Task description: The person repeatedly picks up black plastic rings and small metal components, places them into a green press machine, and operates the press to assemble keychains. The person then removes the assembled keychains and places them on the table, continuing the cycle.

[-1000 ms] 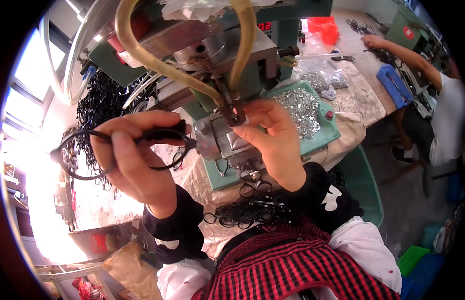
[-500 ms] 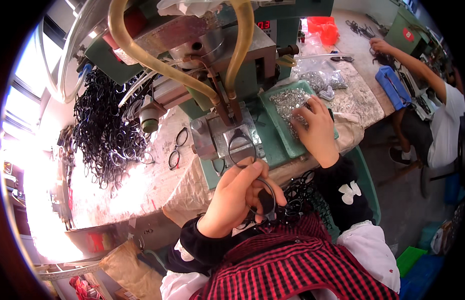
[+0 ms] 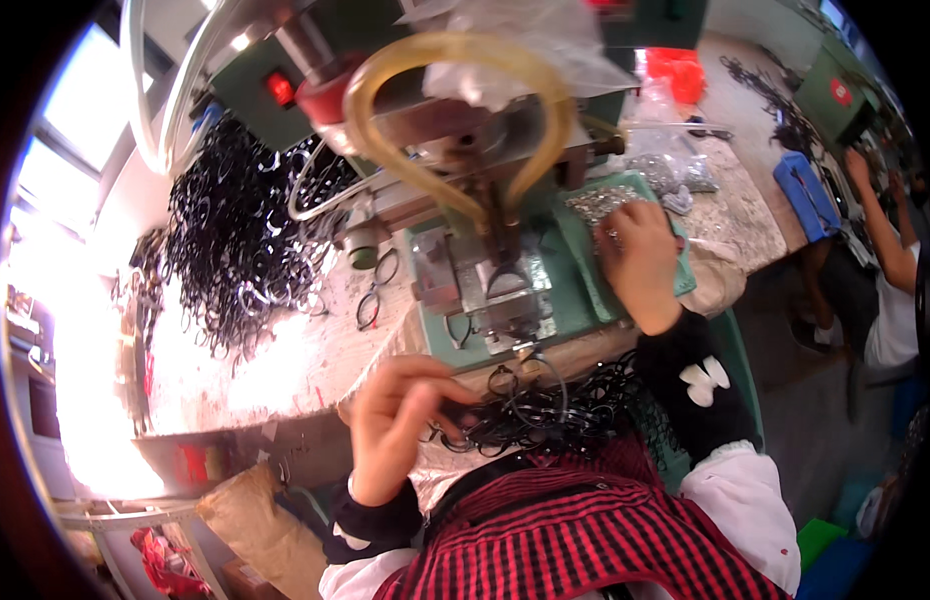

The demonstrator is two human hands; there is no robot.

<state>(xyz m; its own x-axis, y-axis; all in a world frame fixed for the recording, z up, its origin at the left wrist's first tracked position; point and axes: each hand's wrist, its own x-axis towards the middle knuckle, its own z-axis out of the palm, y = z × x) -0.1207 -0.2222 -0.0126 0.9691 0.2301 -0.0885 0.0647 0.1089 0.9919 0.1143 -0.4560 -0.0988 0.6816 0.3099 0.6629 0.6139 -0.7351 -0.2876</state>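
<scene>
Black eyeglass frames (image 3: 590, 405) lie heaped between the red-checked apron (image 3: 545, 525) and the scuffed worktable (image 3: 310, 365). The left hand (image 3: 393, 418), half open, is beside them, its hold unclear; the right hand (image 3: 640, 258) curls into a green tray (image 3: 583, 268), grip hidden. Window light glares leftward; a co-worker (image 3: 893, 310) is rightward.

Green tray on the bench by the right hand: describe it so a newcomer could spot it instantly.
Find the thick yellowish hose arching at the top middle. Below it and to its right sits a shallow green tray, with the person's right hand over it. Unlike the clear plastic bag behind it, the tray is open and holds loose silvery bits.
</scene>
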